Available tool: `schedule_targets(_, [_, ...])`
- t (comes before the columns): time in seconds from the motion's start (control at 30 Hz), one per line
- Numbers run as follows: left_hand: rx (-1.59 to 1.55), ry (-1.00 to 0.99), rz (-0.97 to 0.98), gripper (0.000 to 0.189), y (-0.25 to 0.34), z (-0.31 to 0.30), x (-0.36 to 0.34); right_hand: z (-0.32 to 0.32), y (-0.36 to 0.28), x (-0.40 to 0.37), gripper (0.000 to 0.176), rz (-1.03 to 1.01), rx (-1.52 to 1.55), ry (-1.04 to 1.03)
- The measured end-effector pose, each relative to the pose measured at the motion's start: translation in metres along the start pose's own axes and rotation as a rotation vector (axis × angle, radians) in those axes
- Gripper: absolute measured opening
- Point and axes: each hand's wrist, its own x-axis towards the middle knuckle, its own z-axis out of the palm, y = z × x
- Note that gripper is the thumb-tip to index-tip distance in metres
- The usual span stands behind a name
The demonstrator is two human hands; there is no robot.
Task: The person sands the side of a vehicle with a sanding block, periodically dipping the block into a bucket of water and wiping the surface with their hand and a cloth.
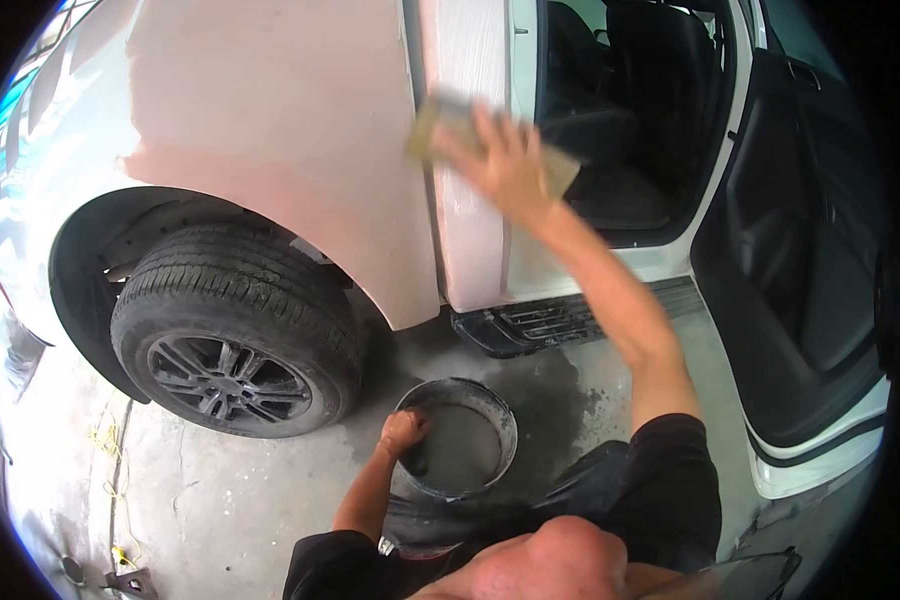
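An open door [790, 260] at right and a wheel [235, 330] at left flank a pale panel [475, 265]; over it the right hand's [505, 165] grip clasps a blurred tan pad [564, 173]; the left hand [405, 428] reaches into a bucket [511, 425], grip impossible to tell; dark patches mark the concrete floor [240, 490].

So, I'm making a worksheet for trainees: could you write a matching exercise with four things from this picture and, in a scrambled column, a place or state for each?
Things
1. The person's bare right hand
2. Round black bucket
3. Black rubber tyre
4. White door with black inner lining

Places and states
A. Under the curved wheel arch
B. Swung open at the picture's right
C. On the floor, with the bare left hand at its rim
D. Holding a flat yellowish piece, blurred

Pairs: 1-D, 2-C, 3-A, 4-B
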Motion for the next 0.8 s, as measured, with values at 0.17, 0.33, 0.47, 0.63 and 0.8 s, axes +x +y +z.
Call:
schedule_targets(0.17, [-0.086, -0.030, -0.058, 0.027, 0.006, -0.011, 0.006, -0.027, 0.052, 0.147, 0.057, 0.401, 0.214, -0.058])
schedule_targets(0.33, [-0.114, -0.023, -0.009, 0.027, 0.005, -0.013, -0.003, -0.001, -0.025, -0.041, 0.056, 0.022, 0.043, -0.035])
schedule_targets(0.47, [-0.095, 0.002, -0.032, 0.028, 0.013, -0.021, -0.002, -0.003, 0.009, 0.006, 0.059, -0.038, 0.049, -0.009])
schedule_targets(0.63, [-0.101, -0.048, -0.080, 0.030, 0.006, -0.012, 0.008, -0.015, 0.058, 0.151, 0.056, 0.385, 0.165, 0.071])
schedule_targets(0.8, [-0.070, -0.027, -0.034, 0.030, 0.006, -0.008, 0.000, -0.007, -0.012, -0.050, 0.066, 0.114, 0.157, -0.003])
